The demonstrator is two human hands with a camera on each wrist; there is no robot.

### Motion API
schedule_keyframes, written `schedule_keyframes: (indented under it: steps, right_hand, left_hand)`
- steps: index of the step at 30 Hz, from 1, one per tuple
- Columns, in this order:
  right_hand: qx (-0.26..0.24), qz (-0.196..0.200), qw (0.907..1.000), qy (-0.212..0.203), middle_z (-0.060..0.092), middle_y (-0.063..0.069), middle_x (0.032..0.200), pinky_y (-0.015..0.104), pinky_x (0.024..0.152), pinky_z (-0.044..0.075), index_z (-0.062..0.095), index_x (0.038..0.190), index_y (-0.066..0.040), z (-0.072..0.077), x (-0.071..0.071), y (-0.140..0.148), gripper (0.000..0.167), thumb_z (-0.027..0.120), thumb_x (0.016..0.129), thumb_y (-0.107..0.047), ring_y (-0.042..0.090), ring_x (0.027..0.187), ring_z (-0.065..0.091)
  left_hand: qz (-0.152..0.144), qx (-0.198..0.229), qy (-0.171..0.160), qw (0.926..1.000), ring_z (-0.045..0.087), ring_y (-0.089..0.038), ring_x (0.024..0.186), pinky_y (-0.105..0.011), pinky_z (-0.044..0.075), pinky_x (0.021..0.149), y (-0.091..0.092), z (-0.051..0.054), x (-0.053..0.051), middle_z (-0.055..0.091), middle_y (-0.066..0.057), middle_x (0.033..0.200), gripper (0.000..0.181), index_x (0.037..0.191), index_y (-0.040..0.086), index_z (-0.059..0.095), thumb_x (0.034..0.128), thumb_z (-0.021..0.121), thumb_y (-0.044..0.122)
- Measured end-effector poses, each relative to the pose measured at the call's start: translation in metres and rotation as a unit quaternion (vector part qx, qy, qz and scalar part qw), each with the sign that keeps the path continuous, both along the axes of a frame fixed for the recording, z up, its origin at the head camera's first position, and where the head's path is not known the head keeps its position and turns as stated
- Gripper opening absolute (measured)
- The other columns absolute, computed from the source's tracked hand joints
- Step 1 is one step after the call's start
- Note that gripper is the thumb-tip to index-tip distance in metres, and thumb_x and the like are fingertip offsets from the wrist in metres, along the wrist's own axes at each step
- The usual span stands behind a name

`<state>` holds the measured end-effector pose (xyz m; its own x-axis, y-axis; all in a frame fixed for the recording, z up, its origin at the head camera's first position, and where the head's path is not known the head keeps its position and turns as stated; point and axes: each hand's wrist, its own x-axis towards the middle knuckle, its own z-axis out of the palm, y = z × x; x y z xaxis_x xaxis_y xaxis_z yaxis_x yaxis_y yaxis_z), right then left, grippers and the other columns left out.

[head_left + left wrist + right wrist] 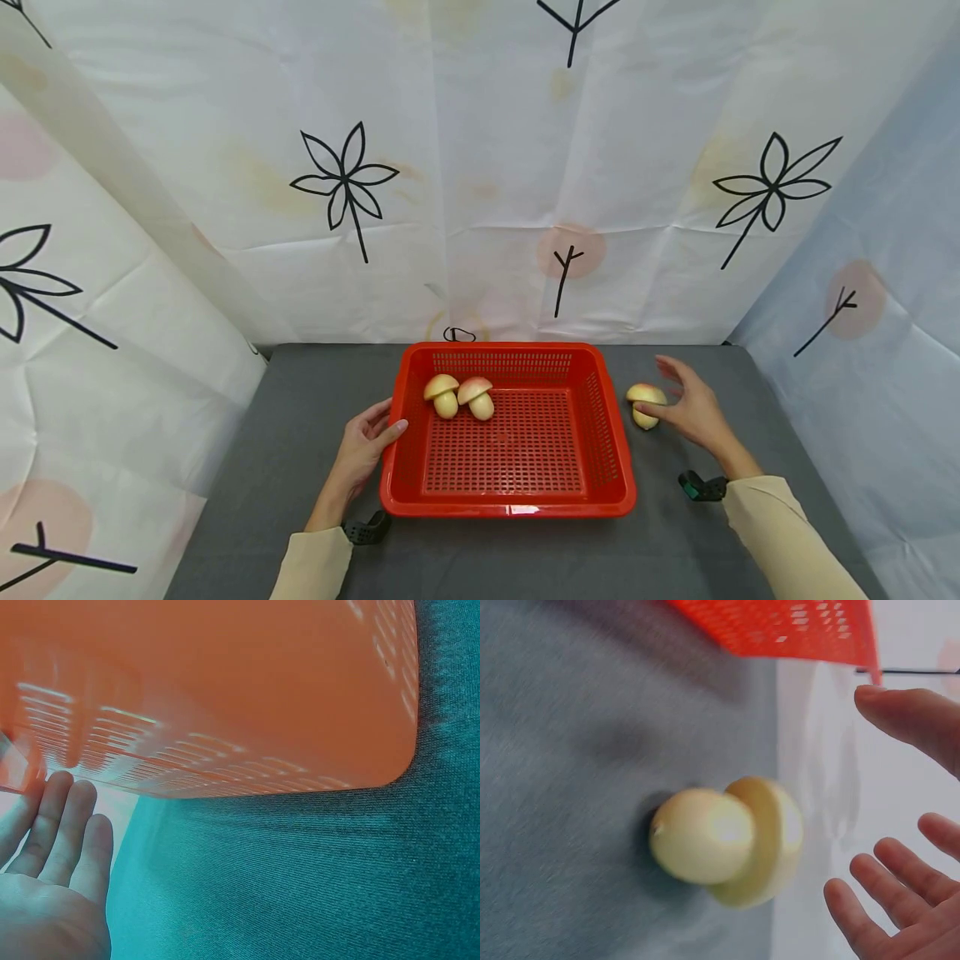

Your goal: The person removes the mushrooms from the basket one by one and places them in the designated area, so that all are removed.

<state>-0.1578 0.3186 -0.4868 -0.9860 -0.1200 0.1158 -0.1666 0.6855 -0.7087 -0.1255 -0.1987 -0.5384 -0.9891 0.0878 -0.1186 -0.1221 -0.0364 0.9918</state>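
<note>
A red plastic basket (517, 510) stands on the grey table, with two toy mushrooms inside near its back left: one with a pale yellow cap (442, 392) and one with a pinkish cap (477, 397). My left hand (362, 454) holds the basket's left rim, thumb over the edge and fingers along the outside. Right of the basket lies a third toy mushroom (646, 406), its round pale stem (702, 836) facing the right wrist camera. Around it hovers my right hand (693, 408), thumb and fingers spread apart; the right wrist view shows a gap between them and the mushroom.
Dark grey cloth (315, 392) covers the table. White sheets with black plant drawings (487, 167) rise behind it and at both sides. Each wrist wears a black strap (367, 528). The basket's perforated wall (795, 630) stands close to the third mushroom.
</note>
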Motion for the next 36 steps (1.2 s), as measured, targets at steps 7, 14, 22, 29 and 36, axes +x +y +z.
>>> schedule_keyframes:
  steps: [7, 14, 22, 29, 36]
  right_hand:
    - [-0.007, 0.015, 0.9998, 0.014, 0.041, 0.029, 0.15, 0.064, 0.102, 0.044, 0.036, 0.153, 0.003, 0.022, 0.002, -0.019, 0.091, 0.087, 0.082, -0.023, 0.048, 0.135, 0.042]
    - [-0.027, 0.041, 0.9984, 0.028, 0.045, 0.027, 0.149, 0.062, 0.104, 0.043, 0.039, 0.152, 0.0, 0.038, 0.002, -0.042, 0.086, 0.087, 0.083, -0.021, 0.045, 0.134, 0.045]
    - [-0.034, 0.052, 0.9977, 0.029, 0.047, 0.024, 0.149, 0.061, 0.105, 0.043, 0.04, 0.152, -0.001, 0.043, -0.003, -0.067, 0.087, 0.088, 0.081, -0.019, 0.043, 0.133, 0.047]
    - [-0.053, 0.067, 0.9963, 0.004, 0.049, 0.023, 0.147, 0.062, 0.099, 0.049, 0.043, 0.151, -0.004, 0.039, -0.006, -0.09, 0.085, 0.088, 0.081, -0.02, 0.048, 0.127, 0.052]
    - [-0.077, 0.101, 0.9919, 0.01, 0.052, 0.021, 0.143, 0.06, 0.102, 0.047, 0.047, 0.148, -0.005, 0.027, -0.01, -0.113, 0.081, 0.089, 0.08, -0.019, 0.046, 0.125, 0.054]
  left_hand:
    - [0.002, -0.001, -0.004, 1.0, 0.057, -0.036, 0.127, -0.036, 0.057, 0.092, 0.0, 0.0, 0.0, 0.052, -0.026, 0.144, 0.059, 0.149, -0.002, 0.043, 0.0972, 0.069, 0.007]
    - [0.002, -0.005, -0.005, 1.0, 0.056, -0.038, 0.128, -0.037, 0.057, 0.092, 0.001, 0.002, 0.0, 0.052, -0.025, 0.144, 0.059, 0.149, -0.002, 0.043, 0.0975, 0.069, 0.008]
    - [-0.004, -0.003, -0.003, 1.0, 0.057, -0.036, 0.128, -0.035, 0.057, 0.092, 0.001, 0.002, -0.001, 0.052, -0.025, 0.145, 0.059, 0.15, -0.001, 0.043, 0.0978, 0.069, 0.009]
    - [-0.004, -0.004, -0.001, 1.0, 0.056, -0.036, 0.128, -0.037, 0.057, 0.093, 0.001, 0.003, 0.0, 0.051, -0.026, 0.146, 0.059, 0.15, -0.002, 0.042, 0.0983, 0.068, 0.009]
    - [0.002, 0.0, -0.009, 1.0, 0.058, -0.032, 0.127, -0.034, 0.057, 0.092, 0.0, 0.001, -0.001, 0.052, -0.025, 0.145, 0.059, 0.149, -0.001, 0.044, 0.0972, 0.069, 0.008]
